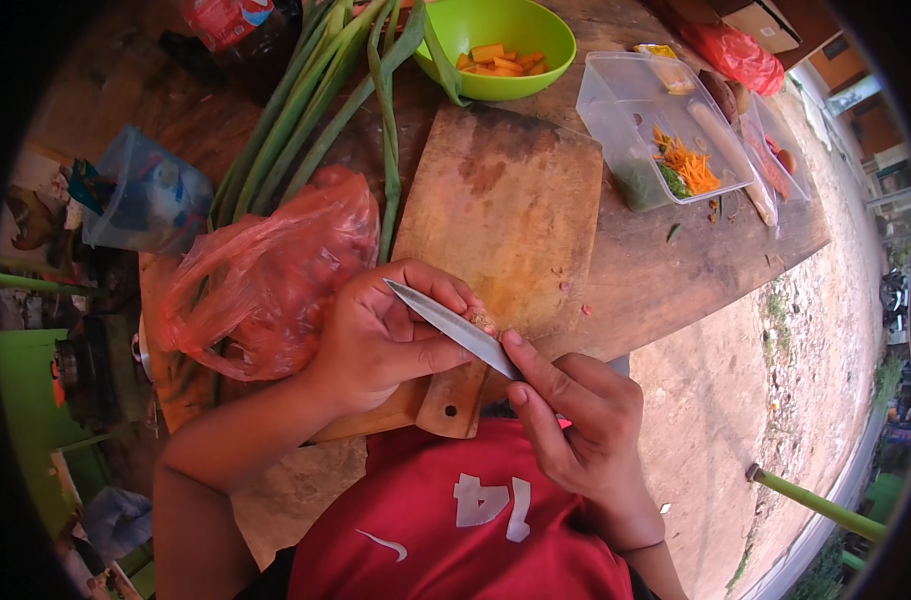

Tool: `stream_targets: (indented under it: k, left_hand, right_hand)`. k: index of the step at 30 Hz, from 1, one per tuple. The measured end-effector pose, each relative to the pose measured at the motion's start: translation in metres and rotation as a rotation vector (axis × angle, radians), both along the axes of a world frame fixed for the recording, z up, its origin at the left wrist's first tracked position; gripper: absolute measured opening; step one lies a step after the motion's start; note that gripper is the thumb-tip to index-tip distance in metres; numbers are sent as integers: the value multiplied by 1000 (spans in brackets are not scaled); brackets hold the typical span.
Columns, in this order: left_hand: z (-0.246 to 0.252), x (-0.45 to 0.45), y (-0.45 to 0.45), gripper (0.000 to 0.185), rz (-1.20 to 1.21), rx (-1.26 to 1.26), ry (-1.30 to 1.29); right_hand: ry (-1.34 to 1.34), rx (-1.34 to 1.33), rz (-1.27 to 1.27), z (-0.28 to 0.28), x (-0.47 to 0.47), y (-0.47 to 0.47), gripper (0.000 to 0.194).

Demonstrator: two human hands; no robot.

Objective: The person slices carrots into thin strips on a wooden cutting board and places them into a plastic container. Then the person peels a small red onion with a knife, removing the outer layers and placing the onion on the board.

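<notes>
My left hand (395,337) pinches a small brownish piece of food (481,321), perhaps a shallot or garlic; fingers and blade partly hide it. In my right hand (583,412) is a kitchen knife (455,328), its blade slanting up and left across the piece, tip over my left palm. Both hands are above the handle end of a wooden cutting board (500,217). A few small scraps lie at the board's lower right. Beside my left hand rests a red plastic bag (275,277), its contents unclear.
Leeks or large spring onions (298,112) lie behind the bag. A green bowl (493,82) holds orange pieces. A clear plastic container (620,112) with shredded orange vegetable and chopped greens stands to the right, near the wooden table's (673,277) edge. A bluish tub (148,195) stands left.
</notes>
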State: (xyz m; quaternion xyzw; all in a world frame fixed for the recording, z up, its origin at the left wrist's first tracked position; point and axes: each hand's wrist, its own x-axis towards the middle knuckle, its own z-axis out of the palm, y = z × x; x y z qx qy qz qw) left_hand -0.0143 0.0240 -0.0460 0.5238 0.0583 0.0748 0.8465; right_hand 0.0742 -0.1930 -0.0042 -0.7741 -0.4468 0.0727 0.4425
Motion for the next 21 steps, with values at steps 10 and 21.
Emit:
stream_targets:
  k: [10,21]
  left_hand:
    - [0,-2,-2,35,27,11,-7]
    - [-1,-5,1,38,-5,-17,0]
  right_hand:
    - [95,-7,-8,-1,-3,2,43]
    - [347,17,4,0,-13,2,50]
